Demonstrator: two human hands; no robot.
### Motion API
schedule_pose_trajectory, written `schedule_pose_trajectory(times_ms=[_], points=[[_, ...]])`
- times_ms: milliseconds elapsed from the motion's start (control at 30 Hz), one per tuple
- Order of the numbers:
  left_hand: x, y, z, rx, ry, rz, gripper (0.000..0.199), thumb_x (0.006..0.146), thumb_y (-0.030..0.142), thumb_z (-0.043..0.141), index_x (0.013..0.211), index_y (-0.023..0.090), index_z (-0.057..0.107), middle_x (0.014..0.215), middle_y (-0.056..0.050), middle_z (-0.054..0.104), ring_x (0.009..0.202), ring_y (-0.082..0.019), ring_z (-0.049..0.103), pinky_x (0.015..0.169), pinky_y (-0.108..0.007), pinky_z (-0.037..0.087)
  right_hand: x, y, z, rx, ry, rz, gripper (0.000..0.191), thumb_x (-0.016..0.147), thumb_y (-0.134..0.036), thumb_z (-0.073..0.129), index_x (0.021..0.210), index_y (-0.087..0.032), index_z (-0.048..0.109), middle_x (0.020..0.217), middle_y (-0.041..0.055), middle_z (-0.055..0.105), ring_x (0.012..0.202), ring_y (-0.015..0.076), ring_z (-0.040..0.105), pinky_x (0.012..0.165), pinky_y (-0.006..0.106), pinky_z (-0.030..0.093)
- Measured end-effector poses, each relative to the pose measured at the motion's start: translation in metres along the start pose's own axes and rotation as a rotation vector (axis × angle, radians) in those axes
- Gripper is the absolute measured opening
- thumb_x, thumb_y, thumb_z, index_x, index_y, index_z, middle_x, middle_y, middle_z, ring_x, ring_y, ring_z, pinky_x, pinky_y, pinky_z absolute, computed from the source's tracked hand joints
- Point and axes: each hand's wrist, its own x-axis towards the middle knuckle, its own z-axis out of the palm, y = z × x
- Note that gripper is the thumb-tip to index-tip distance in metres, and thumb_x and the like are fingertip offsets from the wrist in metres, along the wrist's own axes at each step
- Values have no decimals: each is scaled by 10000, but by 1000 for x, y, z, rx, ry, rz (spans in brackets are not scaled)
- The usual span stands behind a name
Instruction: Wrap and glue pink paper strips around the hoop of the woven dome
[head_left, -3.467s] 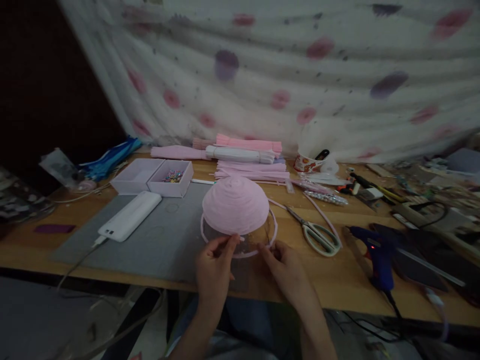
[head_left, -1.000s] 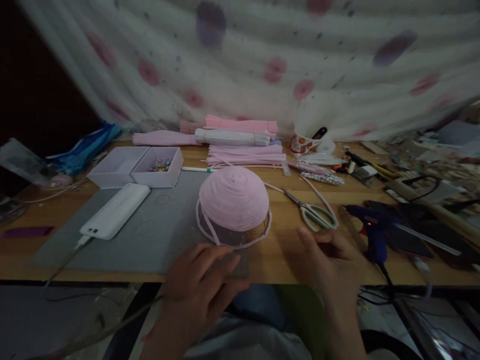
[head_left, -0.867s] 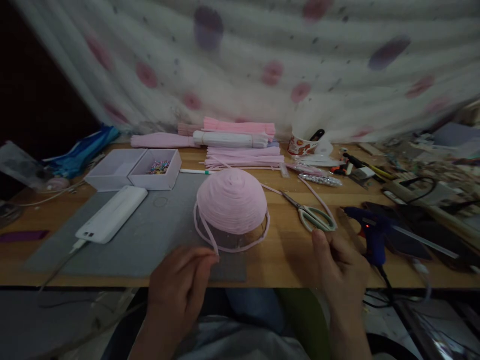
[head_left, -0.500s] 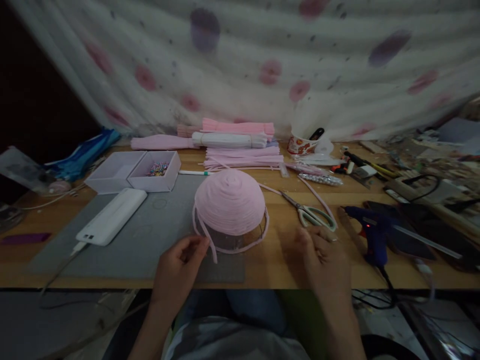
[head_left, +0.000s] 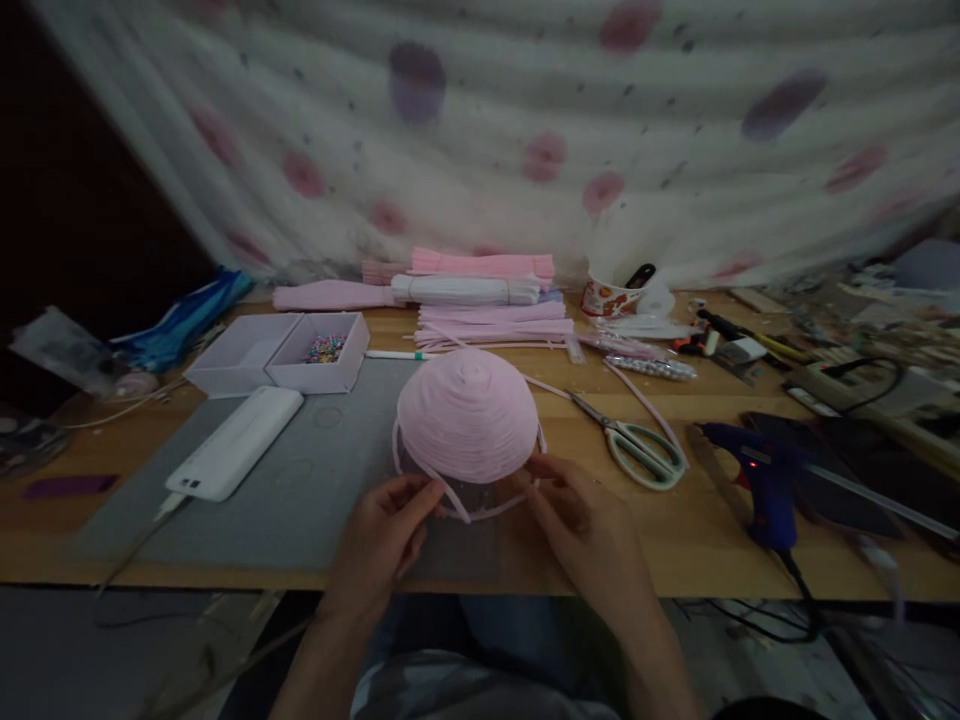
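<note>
A pink coiled dome (head_left: pixel 469 412) rests near the table's front edge, partly over the grey mat. A thin pink strip (head_left: pixel 456 502) hangs loose at its front left, and my left hand (head_left: pixel 401 512) pinches it. More of the strip loops round below the dome's rim. At the front right of the dome, my right hand (head_left: pixel 574 500) has its thumb and forefinger close about the looped strip at the rim.
Scissors (head_left: pixel 637 450) and a blue glue gun (head_left: pixel 765 470) with a red light lie at the right. A white power bank (head_left: pixel 236 440) and open boxes (head_left: pixel 315 352) stand at the left. Pink and white bundles (head_left: pixel 480 290) are stacked behind.
My right hand has come left from beside the scissors to the dome's rim. My left hand stays pinched on the strip, whose end now points more to the right.
</note>
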Motion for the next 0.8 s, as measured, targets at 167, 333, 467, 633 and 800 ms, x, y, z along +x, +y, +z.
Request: schedule_pose_trajectory(times_ms=[167,333,467,633,800], points=[[-3,1,5,-72,-26,0,423,596,525,783,673,158,586,595,70,547,308,8,313,279,-133,158,-10,-10,6,-45,117,-64,166,845,-301,649,981,-224,593,1021,88,667,962,241,649,792,368,529],[-4,3,6,-115,-61,-43,435,573,517,798,648,161,558,557,90,495,299,12,292,266,-127,151,-24,-32,14,-33,15,16,187,927,-301,538,912,-210,700,724,20,668,614,155,616,558,258,458],[-4,5,7,-166,-75,-91,434,545,491,817,658,165,554,549,93,488,308,11,288,263,-124,151,-28,-42,27,68,-97,130,264,943,-339,507,956,-209,736,745,21,739,620,158,652,567,256,448],[-5,4,6,-204,-97,-102,425,555,471,822,672,161,556,548,92,486,316,12,278,262,-125,161,-25,-45,35,144,-105,203,240,893,-344,566,863,-209,761,628,-2,695,544,140,596,512,241,402],[-5,4,7,-214,-95,-75,433,549,467,834,707,159,572,559,89,500,354,2,303,271,-116,197,-23,-41,36,260,-98,316,264,851,-394,599,748,-185,720,508,-24,574,463,114,504,447,221,352]])
